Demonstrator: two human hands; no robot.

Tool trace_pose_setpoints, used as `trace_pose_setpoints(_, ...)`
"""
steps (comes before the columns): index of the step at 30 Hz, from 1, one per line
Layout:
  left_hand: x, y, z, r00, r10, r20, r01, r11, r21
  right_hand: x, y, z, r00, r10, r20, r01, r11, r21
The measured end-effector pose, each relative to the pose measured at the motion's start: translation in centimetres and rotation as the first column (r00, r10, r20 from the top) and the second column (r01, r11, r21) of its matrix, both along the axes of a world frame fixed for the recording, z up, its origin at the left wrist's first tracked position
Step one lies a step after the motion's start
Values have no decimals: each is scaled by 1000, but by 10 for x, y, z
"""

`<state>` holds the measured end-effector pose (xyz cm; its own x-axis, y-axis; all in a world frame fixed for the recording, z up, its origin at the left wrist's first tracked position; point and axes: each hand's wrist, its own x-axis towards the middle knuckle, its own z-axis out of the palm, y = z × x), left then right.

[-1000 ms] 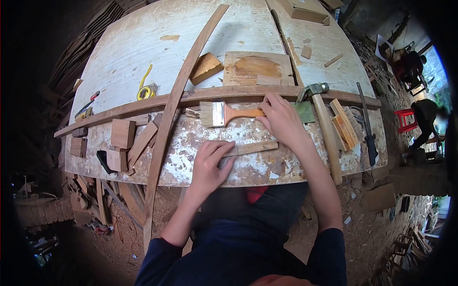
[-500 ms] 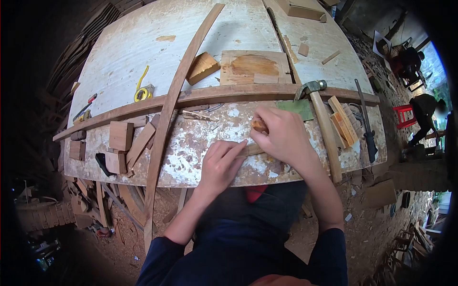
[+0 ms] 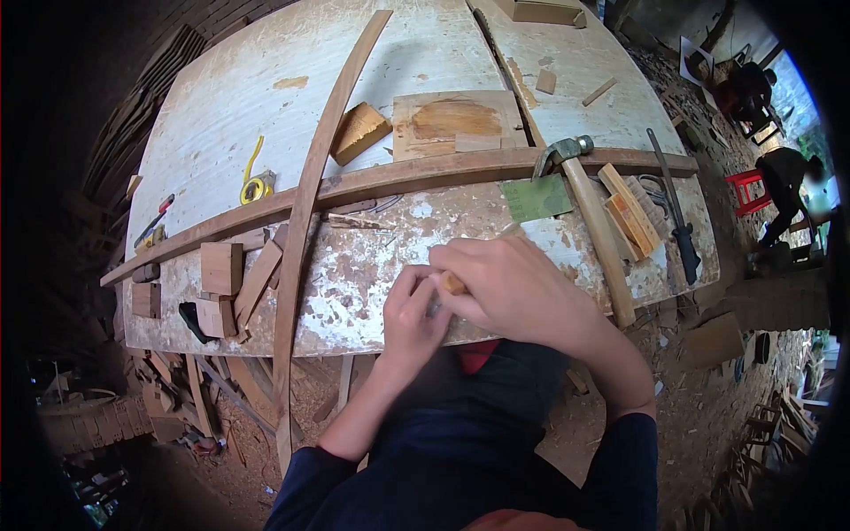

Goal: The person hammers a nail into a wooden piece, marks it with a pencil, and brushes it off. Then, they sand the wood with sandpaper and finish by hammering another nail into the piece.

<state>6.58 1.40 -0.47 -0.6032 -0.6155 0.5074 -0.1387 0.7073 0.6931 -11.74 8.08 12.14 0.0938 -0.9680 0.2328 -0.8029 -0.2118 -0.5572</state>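
Observation:
My right hand (image 3: 505, 288) is closed around a brown wooden tool handle (image 3: 453, 283) whose rounded end pokes out by the thumb; the rest of the tool is covered by the fingers. Close against it, my left hand (image 3: 413, 310) is curled with fingers and thumb together, gripping a thin wooden strip (image 3: 511, 230). The strip's pale far end shows beyond my right knuckles, while its middle lies hidden under the hand. Both hands are over the bench's front edge. Green sandpaper (image 3: 537, 199) lies just past them, and a claw hammer (image 3: 591, 230) rests to the right.
A long wooden bar (image 3: 390, 181) crosses the worn bench (image 3: 354, 310), with another strip (image 3: 305, 190) over it. Wood blocks (image 3: 221, 267) and a tape measure (image 3: 257, 188) are left; a black-handled file (image 3: 677, 212) is right. Two people (image 3: 786, 196) are in the right background.
My right hand has come down and left against my left hand, and the handle end now points lower. The wooden strip has swung from nearly level to slanting up and right.

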Motion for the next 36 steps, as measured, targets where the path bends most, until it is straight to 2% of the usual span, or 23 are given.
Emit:
trace_pose_setpoints(2, -5, 3, 8, 998, 58, 7, -59, 997, 56, -4, 4, 0, 991, -92, -101, 100, 992, 78)
trace_pose_setpoints(4, -8, 3, 10, 997, 81, 9, -82, 992, 91, -2, 7, 2, 996, -80, -43, 81, 996, 30)
trace_pose_setpoints(5, -7, -2, 4, 999, 45, 14, -45, 999, 31, -1, 7, 3, 998, -68, -15, 69, 998, 5)
trace_pose_setpoints(8, -8, 3, 5, 997, 69, -25, -65, 988, 139, -12, 12, 3, 1000, 4, 2, -5, 991, 134)
trace_pose_setpoints(9, -7, 3, 3, 998, 67, -18, -64, 990, 123, -18, 14, 8, 990, -55, -126, 74, 986, 150)
trace_pose_setpoints(12, -8, 1, -1, 999, 53, 2, -53, 996, 69, -8, 28, -3, 993, 16, -121, -7, 998, 69)
trace_pose_setpoints(13, -6, 0, 1, 999, 40, 16, -40, 998, 47, -5, 30, -3, 989, 126, -71, -119, 989, 92)
trace_pose_setpoints(16, -6, 0, -6, 999, 43, 8, -44, 998, 41, -16, 39, 5, 999, 24, -29, -20, 990, 140)
trace_pose_setpoints(17, -6, 1, -9, 999, 53, -2, -53, 997, 51, -16, 42, 2, 988, -62, -143, 80, 989, 125)
trace_pose_setpoints(20, -4, -1, -9, 1000, 23, 12, -23, 999, 42, -3, 48, -6, 994, 98, -54, -96, 994, 45)
trace_pose_setpoints(23, -5, 0, -6, 1000, 25, 13, -25, 1000, 6, -18, 52, 6, 999, 43, -10, -40, 974, 221)
trace_pose_setpoints(26, -5, 2, -6, 999, 20, 28, -21, 998, 54, -11, 55, -15, 983, -71, -171, 79, 996, 43)
trace_pose_setpoints(27, -4, 1, -4, 999, 5, 41, -7, 999, 51, -3, 54, -18, 996, 25, -86, -28, 999, -30)
trace_pose_setpoints(30, -1, -2, -1, 996, -45, 74, 42, 998, 39, -17, 60, 1, 994, 87, 72, -102, 965, 241)
trace_pose_setpoints(31, -2, -4, -4, 995, -63, 79, 61, 998, 35, -26, 60, 0, 990, -18, 137, -22, 960, 281)
trace_pose_setpoints(34, -5, -3, -2, 997, -51, 61, 46, 996, 82, -12, 65, 0, 998, -54, -23, 57, 971, 232)
trace_pose_setpoints(35, -5, -1, -2, 998, -35, 54, 28, 993, 110, -4, 67, -12, 999, 7, 35, -11, 993, 120)
trace_pose_setpoints(36, -4, 2, -2, 999, 0, 37, -4, 993, 122, -7, 66, -10, 999, 1, 48, -8, 989, 146)
